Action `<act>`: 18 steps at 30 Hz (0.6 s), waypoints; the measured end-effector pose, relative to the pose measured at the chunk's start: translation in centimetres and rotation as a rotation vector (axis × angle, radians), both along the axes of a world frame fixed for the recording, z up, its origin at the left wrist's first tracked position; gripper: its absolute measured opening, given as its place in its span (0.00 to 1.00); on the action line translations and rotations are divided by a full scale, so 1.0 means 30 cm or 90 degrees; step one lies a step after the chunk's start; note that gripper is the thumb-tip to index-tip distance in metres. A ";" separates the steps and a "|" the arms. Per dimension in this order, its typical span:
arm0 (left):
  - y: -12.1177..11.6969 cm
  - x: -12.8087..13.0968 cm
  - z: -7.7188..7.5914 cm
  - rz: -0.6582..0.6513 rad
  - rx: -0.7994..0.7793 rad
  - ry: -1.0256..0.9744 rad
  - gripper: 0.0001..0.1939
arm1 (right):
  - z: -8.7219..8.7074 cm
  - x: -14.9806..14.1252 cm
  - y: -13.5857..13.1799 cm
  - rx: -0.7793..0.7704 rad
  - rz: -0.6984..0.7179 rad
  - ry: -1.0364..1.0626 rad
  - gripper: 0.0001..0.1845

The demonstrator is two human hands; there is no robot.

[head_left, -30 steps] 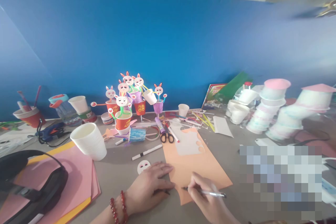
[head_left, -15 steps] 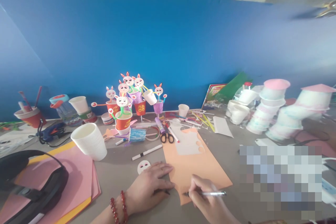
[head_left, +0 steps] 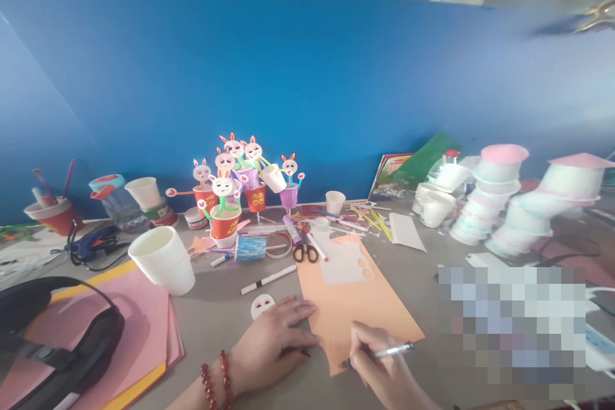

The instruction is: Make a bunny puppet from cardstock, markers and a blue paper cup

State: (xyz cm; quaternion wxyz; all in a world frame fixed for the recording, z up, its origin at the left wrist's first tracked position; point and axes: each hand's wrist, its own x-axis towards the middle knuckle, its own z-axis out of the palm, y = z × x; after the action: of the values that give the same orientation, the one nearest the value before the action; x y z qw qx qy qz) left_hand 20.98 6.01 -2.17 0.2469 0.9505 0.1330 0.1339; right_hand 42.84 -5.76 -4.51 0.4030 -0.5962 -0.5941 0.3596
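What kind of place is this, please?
Probably a craft workspace: a desk holds black-handled scissors, a stack of white paper cups and rabbit-faced cup figures, while the right hand holds a pen on orange paper.

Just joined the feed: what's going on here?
The person's right hand holds a pen with its tip at the near corner of the orange paper. The left hand rests at the paper's left edge, partly over a small white face cutout. Scissors lie at the paper's far end; rabbit-faced cup figures stand behind.
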 end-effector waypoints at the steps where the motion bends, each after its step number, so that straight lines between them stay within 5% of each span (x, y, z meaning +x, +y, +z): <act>1: 0.001 0.000 0.000 0.000 -0.002 0.001 0.22 | -0.005 0.002 0.000 0.005 -0.002 0.004 0.11; 7: 0.003 -0.001 -0.002 -0.002 0.000 0.008 0.22 | -0.026 0.005 0.012 0.053 -0.072 0.042 0.12; 18: 0.004 0.004 0.006 -0.005 -0.002 0.009 0.23 | -0.018 -0.002 0.025 0.074 -0.057 -0.077 0.13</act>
State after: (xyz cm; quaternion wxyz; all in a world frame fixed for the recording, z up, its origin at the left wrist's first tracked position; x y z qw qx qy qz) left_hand 21.09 6.12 -1.99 0.2480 0.9515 0.1313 0.1261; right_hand 42.79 -5.01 -5.06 0.4158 -0.6185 -0.6100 0.2692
